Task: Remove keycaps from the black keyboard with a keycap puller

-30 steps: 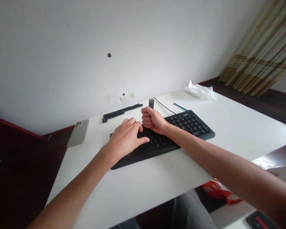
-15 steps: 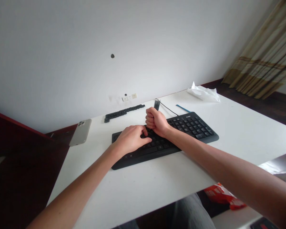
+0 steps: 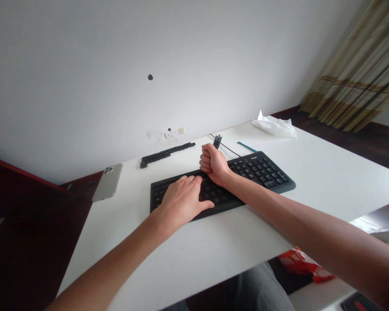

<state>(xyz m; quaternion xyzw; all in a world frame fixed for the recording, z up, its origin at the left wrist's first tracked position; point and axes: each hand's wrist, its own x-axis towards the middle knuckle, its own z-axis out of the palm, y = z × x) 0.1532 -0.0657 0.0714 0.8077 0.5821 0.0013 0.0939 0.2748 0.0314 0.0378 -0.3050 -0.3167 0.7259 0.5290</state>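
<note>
A black keyboard (image 3: 259,168) lies on the white table (image 3: 214,246). My left hand (image 3: 183,201) rests flat on the keys at its left half, fingers stretched out. My right hand (image 3: 214,164) is a fist over the keyboard's middle, wrapped round a small dark tool (image 3: 217,141) whose top sticks up out of the fist. The tool's lower end is hidden by my fingers.
A strip of loose black keys (image 3: 167,152) lies behind the keyboard. A phone (image 3: 107,182) overhangs the table's left edge. A blue pen-like stick (image 3: 246,146) and crumpled tissue (image 3: 274,125) sit at the back right, with the keyboard cable (image 3: 228,149). An orange packet (image 3: 303,263) lies below.
My left hand slid back towards me and lies flatter on the keys. The right fist moved slightly and the tool in it now leans to the right.
</note>
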